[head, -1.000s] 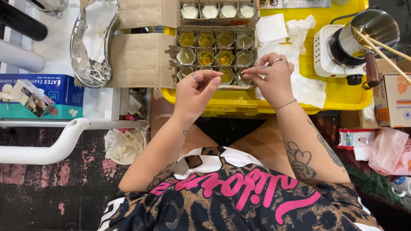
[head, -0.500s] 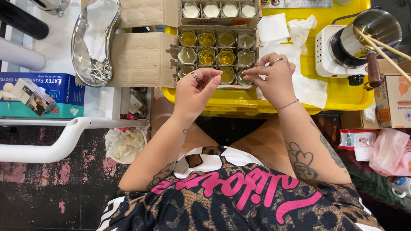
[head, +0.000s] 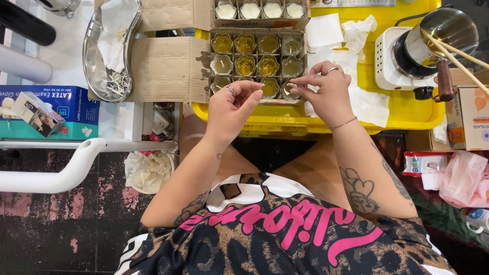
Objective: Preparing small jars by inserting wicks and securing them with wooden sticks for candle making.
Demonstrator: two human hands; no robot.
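Both hands hover over the near edge of a cardboard box [head: 173,69] of small glass cups [head: 257,63], set on a yellow tray [head: 407,109] on the tabletop. The left hand [head: 232,109] sits at the near left corner of the cup grid, its fingers curled with thumb and forefinger tips drawn together; whether anything lies in that grip cannot be told, it is too small to see. The right hand [head: 328,94] is just to the right, above the near right cups, its thumb and forefinger likewise pinched toward each other as if on something very fine, which the view does not resolve. The cups stand in rows in the box's dividers, most holding yellowish wax; a farther box [head: 260,12] holds four cups with white fill. White paper tissues [head: 367,102] lie on the tray under and right of the right hand. Far right, a metal pot [head: 443,33] with wooden sticks [head: 453,53] sits on a small white hotplate [head: 389,66]. Far left lies a kidney-shaped metal dish [head: 109,56], and near it a blue glove box [head: 51,112].
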